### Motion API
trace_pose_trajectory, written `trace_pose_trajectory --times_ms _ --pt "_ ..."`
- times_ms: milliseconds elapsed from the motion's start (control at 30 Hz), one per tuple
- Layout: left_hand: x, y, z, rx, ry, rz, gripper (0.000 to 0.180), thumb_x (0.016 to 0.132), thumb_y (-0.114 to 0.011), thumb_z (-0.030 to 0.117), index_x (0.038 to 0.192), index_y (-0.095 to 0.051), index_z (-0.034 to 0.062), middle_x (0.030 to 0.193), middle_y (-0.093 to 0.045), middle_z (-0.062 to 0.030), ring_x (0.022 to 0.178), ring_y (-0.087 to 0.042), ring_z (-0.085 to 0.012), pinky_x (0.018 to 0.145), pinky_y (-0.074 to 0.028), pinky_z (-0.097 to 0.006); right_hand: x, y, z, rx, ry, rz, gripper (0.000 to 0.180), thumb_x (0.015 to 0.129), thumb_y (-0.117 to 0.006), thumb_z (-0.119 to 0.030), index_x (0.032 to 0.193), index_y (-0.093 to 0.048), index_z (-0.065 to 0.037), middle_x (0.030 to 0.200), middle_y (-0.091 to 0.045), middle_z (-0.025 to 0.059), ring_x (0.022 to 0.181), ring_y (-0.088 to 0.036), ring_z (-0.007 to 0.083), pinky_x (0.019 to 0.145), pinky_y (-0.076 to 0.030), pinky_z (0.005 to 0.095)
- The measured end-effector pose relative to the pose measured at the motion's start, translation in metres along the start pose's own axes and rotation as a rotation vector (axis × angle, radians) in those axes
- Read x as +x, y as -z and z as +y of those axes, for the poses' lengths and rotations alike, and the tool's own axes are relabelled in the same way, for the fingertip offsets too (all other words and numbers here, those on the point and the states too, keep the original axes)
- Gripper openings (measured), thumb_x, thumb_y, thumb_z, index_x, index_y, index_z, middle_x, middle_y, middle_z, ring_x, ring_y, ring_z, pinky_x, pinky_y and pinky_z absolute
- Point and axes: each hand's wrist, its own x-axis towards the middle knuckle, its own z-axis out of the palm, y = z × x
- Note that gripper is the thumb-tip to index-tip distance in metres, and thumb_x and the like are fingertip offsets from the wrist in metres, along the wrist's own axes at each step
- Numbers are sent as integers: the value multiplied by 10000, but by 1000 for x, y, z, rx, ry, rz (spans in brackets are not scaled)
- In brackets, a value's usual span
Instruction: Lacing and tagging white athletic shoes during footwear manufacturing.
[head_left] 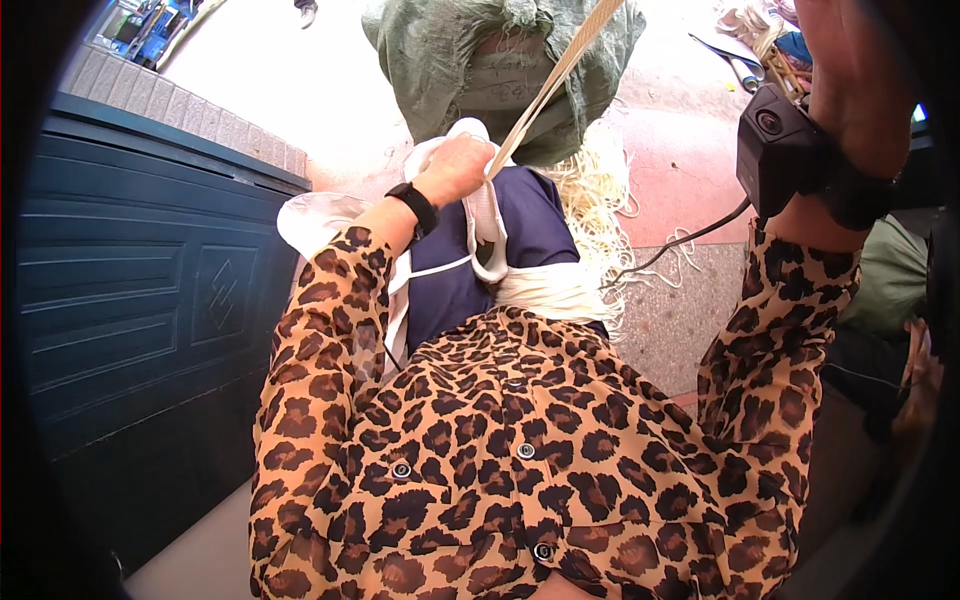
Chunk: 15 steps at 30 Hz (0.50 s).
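Note:
My left hand (457,168), with a black band at its wrist, is closed round a white shoe (484,225) over my lap. From the shoe a long cream lace (555,85) runs taut up to the right and out at the top edge. My right hand (850,60) is raised at the upper right, partly cut off by the top edge; its fingers are out of sight. A bundle of cream laces (550,288) lies across my dark blue-clad thigh (535,215). Another white item (315,220), its kind unclear, is beside my left forearm.
A large green woven sack (420,70) stands in front of my knees. Loose cream laces (600,195) are heaped on the floor by it. A dark blue panelled door (130,270) borders the left side. A black camera (775,145) with a cable is strapped to my right wrist.

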Motion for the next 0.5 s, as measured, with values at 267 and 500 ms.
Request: trace_pose_trajectory --times_ms 267,500 --pt "-9 -33 13 270 -118 176 80 639 -554 69 714 -555 40 679 -576 -124 731 -552 -285 619 -461 -367 -10 3 9 23 -35 -29 316 887 -490 -299 947 -592 -7 760 -593 54 752 -561 140 767 -427 294" --pt "25 -19 -9 -212 152 -31 135 647 -558 83 750 -594 2 766 -605 -191 775 -581 -341 670 -455 -399 1 12 7 29 -61 -55 321 889 -487 -305 943 -593 -7 737 -594 50 722 -565 139 743 -438 295"
